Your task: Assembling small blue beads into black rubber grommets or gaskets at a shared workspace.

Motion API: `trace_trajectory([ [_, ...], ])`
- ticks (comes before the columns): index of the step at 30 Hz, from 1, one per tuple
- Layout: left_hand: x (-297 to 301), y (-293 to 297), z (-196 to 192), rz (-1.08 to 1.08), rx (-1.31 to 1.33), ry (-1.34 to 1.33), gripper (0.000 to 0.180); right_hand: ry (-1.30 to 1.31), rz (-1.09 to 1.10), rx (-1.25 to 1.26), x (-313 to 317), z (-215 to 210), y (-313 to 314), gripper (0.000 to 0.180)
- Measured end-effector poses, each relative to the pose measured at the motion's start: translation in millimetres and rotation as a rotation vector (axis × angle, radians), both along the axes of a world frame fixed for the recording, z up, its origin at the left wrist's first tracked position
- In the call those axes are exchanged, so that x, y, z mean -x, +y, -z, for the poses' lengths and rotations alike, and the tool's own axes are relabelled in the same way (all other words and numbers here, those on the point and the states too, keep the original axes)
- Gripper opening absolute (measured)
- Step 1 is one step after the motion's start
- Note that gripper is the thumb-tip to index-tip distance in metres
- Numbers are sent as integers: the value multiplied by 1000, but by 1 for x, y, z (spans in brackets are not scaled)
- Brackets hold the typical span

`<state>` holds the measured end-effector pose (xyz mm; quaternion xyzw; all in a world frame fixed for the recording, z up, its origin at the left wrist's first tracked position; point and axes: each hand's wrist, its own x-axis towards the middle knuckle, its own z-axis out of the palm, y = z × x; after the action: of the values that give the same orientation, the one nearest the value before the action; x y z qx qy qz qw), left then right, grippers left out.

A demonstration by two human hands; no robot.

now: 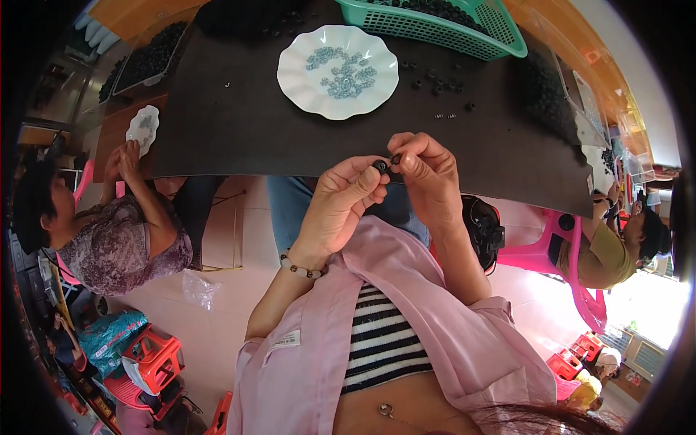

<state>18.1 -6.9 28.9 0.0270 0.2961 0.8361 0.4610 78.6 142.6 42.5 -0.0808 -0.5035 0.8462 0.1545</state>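
Above the near edge of the dark table, my left hand (342,201) pinches a small round black part (380,167) with a hole in its face. My right hand (435,183) meets it from the right, thumb and forefinger closed on a second small dark piece (396,159). The two pieces are very close; whether they touch I cannot tell. Beyond my hands stands a white wavy-rimmed plate (293,85) with many tiny pale, coil-like pieces (349,76). Two small springs (444,116) lie on the table to the plate's right, near several loose black parts (437,83).
A green perforated basket (442,42) of black parts stands at the far edge. Clear bins of black parts flank the table, one far left (148,61), one right (544,90). A co-worker (130,225) sits left by a small white dish (149,116); another person (616,246) sits right.
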Motion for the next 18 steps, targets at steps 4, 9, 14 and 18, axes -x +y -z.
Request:
trace_trajectory([
  [4, -1, 0, 4, -5, -14, -15, 21, -7, 6, 51, 0, -2, -7, 12],
  [9, -2, 0, 6, -6, -37, -18, 22, -13, -5, 39, -1, -4, -8, 11],
  [14, -3, -2, 8, -19, -57, -15, 24, -15, -21, 45, -2, -5, -9, 11],
  [18, -3, -2, 7, -21, -54, -1, 25, -24, -18, 24, -3, -5, -9, 10],
])
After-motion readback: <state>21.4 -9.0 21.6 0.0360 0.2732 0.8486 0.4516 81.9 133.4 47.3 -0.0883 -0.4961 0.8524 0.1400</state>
